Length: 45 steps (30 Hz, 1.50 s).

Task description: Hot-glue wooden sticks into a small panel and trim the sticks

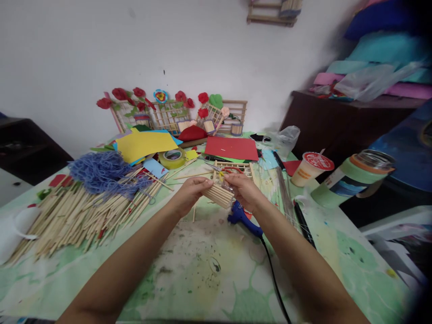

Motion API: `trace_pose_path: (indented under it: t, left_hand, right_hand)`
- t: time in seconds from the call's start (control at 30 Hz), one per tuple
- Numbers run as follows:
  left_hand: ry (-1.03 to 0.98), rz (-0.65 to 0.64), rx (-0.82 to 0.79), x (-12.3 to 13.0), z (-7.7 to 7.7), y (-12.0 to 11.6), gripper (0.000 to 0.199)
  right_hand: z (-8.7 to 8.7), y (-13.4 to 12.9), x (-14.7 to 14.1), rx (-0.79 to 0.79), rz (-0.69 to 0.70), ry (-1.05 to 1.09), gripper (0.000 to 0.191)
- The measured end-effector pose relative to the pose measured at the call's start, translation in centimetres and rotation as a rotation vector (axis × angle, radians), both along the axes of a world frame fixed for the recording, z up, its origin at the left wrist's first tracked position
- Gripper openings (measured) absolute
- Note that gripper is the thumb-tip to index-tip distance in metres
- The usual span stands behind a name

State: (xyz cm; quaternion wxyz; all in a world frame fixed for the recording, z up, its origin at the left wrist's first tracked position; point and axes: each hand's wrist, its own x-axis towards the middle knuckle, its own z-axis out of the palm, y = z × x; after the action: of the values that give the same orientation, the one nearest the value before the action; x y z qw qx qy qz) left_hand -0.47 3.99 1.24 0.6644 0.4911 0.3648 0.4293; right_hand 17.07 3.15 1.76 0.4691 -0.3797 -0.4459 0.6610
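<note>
My left hand [191, 194] pinches one end of a small panel of short wooden sticks [219, 195] set side by side. On its other side my right hand [243, 191] is closed on the same piece, by a bit of clear plastic [227, 184] that seems to belong to it. Just below my right hand lies a blue glue gun [243, 218], its black cord [272, 274] trailing towards the front edge. Behind my hands, red-handled scissors [232, 170] rest by a stick lattice frame [250, 169].
Many wooden sticks [64, 220] and blue yarn [97, 173] cover the left side. Yellow tape [172, 159], coloured sheets [231, 148] and lattices with paper flowers stand behind. A drink cup [308, 170] and a green bottle [346, 180] stand at the right.
</note>
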Motion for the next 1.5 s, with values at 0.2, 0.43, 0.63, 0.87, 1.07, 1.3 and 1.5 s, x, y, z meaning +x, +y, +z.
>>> trace_pose_path:
  t: [0.2,0.43,0.63,0.87,1.07,1.3,1.5]
  left_hand:
    - [-0.176,0.162,-0.114,0.0,-0.3,0.6,0.020]
    - [-0.239,0.146,-0.104,-0.1,-0.4,0.8,0.025]
    - [-0.158,0.173,0.094,-0.3,0.6,0.2,0.031]
    - [-0.038,0.193,0.258,-0.5,0.9,0.0,0.028]
    - [-0.060,0.214,0.246,-0.7,1.0,-0.1,0.030]
    - [-0.064,0.200,0.255,-0.9,0.6,0.1,0.025]
    - [-0.076,0.212,0.240,-0.8,0.7,0.0,0.024]
  right_hand:
    - [0.0,0.2,-0.4,-0.055,0.008,0.159,0.044]
    - [-0.2,0.0,-0.6,0.032,0.066,0.164,0.022]
    - [-0.2,0.0,-0.1,0.090,0.092,0.164,0.026]
    - [-0.6,0.0,-0.1,0.094,0.139,0.236,0.028]
    - [-0.7,-0.1,-0.3,0.123,0.125,0.169,0.029]
    - [-1.3,-0.1,-0.8,0.144,0.100,0.132,0.029]
    - [-1.4,-0.1,-0.7,0.133,0.112,0.146,0.025]
